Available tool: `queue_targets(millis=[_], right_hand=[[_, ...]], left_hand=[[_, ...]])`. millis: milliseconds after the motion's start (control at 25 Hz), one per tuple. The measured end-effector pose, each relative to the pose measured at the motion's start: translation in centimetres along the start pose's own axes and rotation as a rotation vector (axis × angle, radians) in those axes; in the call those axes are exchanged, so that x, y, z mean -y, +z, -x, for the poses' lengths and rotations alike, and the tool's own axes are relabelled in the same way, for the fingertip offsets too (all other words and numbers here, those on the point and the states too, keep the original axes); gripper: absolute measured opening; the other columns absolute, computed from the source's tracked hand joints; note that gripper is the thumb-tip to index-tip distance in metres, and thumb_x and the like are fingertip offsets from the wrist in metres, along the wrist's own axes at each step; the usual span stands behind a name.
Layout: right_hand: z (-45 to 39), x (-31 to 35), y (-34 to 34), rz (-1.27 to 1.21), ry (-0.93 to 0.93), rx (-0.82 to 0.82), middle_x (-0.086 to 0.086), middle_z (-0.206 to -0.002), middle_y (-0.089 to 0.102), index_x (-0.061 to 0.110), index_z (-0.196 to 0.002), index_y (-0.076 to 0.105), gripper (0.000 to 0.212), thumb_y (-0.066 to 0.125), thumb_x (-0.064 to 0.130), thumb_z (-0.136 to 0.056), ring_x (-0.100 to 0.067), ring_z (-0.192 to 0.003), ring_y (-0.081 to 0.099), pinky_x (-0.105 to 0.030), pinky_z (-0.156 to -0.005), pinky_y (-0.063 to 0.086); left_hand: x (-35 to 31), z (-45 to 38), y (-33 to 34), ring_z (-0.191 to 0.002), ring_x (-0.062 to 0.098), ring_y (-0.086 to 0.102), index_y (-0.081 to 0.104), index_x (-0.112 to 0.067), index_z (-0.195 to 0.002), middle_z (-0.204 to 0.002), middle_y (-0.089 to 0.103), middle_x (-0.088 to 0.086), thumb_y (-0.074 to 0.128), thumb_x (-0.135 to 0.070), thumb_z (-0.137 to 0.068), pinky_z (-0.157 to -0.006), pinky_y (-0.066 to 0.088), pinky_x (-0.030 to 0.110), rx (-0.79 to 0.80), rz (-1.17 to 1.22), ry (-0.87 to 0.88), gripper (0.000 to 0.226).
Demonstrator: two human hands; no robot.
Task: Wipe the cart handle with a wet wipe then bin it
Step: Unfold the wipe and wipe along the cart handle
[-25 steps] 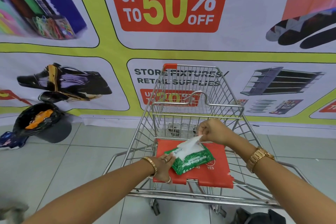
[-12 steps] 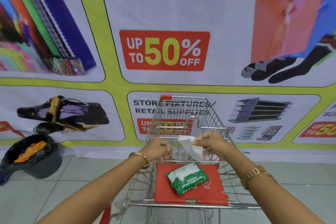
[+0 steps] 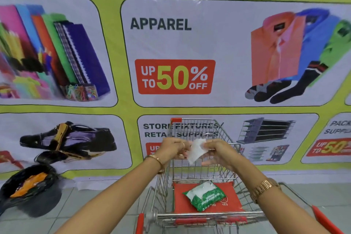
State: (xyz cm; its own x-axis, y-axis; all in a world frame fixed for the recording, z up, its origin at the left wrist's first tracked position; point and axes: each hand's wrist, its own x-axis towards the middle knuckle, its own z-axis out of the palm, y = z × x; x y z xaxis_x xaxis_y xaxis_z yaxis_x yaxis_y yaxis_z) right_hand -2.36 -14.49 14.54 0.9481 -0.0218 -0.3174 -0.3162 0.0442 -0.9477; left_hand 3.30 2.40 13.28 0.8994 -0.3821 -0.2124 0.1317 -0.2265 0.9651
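Observation:
A white wet wipe (image 3: 195, 150) is stretched between both hands above the wire cart (image 3: 226, 138). My left hand (image 3: 171, 150) pinches its left edge and my right hand (image 3: 216, 153) pinches its right edge. The green wipe packet (image 3: 205, 195) lies on the red child-seat flap (image 3: 233, 204) of the cart. The cart handle (image 3: 205, 220), a metal bar with red grips, runs across the bottom of the view below my forearms. A bin lined with a black bag (image 3: 28, 188) stands on the floor at the far left.
A large printed sale banner (image 3: 174, 76) covers the wall right behind the cart. Grey floor tiles (image 3: 79, 205) lie between the bin and the cart. Something orange sits inside the bin.
The wipe has come out of the packet and both hands have lifted it up over the cart. My left hand let go of the packet and took the wipe's edge. The view tilted upward.

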Motion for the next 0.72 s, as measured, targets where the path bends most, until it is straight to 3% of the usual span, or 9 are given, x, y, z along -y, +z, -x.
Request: queue_targets(millis=[160,320,400,480,600,720], right_hand=[[0.5,0.0,1.1,0.043,-0.108,-0.104,-0.013,-0.078,0.067,0.002,-0.089,0.065,0.012,0.058,-0.006,-0.084,-0.014,-0.056,0.066,-0.025,-0.048,0.057],[0.9,0.4,1.5,0.060,-0.179,-0.169,-0.012,-0.071,0.067,0.004,-0.083,0.067,0.011,0.066,-0.005,-0.078,-0.012,-0.047,0.062,-0.023,-0.045,0.056],[1.1,0.7,1.4,0.083,-0.192,-0.177,-0.013,-0.069,0.068,0.003,-0.078,0.068,0.009,0.068,-0.005,-0.077,-0.012,-0.046,0.063,-0.022,-0.044,0.055],[1.2,1.1,1.2,0.098,-0.204,-0.173,-0.013,-0.066,0.067,0.002,-0.078,0.068,0.008,0.068,-0.006,-0.077,-0.011,-0.043,0.062,-0.022,-0.043,0.055],[1.6,1.5,0.4,0.117,-0.221,-0.170,-0.008,-0.060,0.067,-0.001,-0.081,0.068,0.008,0.066,-0.008,-0.077,-0.009,-0.040,0.061,-0.020,-0.042,0.054],[1.7,1.5,-0.8,0.144,-0.248,-0.161,-0.006,-0.061,0.068,-0.007,-0.087,0.067,0.010,0.065,-0.009,-0.078,-0.009,-0.041,0.062,-0.020,-0.043,0.054]], left_hand=[[-0.7,0.8,0.0,-0.042,-0.002,0.057,0.069,0.001,-0.096,-0.070,0.067,0.002,0.063,-0.018,-0.086,-0.039,0.046,0.011,0.015,0.000,0.004,0.022],[-1.4,1.5,-0.1,-0.039,-0.001,0.052,0.071,0.000,-0.083,-0.059,0.065,-0.002,0.067,-0.030,-0.082,-0.038,0.039,0.014,-0.010,-0.062,0.031,0.031],[-1.9,1.7,0.0,-0.037,-0.001,0.051,0.071,0.002,-0.082,-0.052,0.062,-0.005,0.069,-0.022,-0.081,-0.035,0.036,0.013,-0.043,-0.077,0.048,0.024],[-2.5,1.8,0.2,-0.044,0.003,0.053,0.072,0.003,-0.083,-0.057,0.063,-0.001,0.068,-0.015,-0.081,-0.034,0.035,0.012,-0.072,-0.089,0.048,0.019],[-3.2,1.9,1.1,-0.039,0.002,0.050,0.068,-0.011,-0.060,-0.050,0.064,-0.005,0.072,-0.023,-0.078,-0.034,0.033,0.014,-0.081,-0.136,0.015,0.022],[-3.6,1.8,2.7,-0.029,-0.001,0.045,0.070,-0.007,-0.068,-0.043,0.059,-0.007,0.069,-0.014,-0.079,-0.031,0.031,0.013,-0.079,-0.155,-0.007,0.013]])
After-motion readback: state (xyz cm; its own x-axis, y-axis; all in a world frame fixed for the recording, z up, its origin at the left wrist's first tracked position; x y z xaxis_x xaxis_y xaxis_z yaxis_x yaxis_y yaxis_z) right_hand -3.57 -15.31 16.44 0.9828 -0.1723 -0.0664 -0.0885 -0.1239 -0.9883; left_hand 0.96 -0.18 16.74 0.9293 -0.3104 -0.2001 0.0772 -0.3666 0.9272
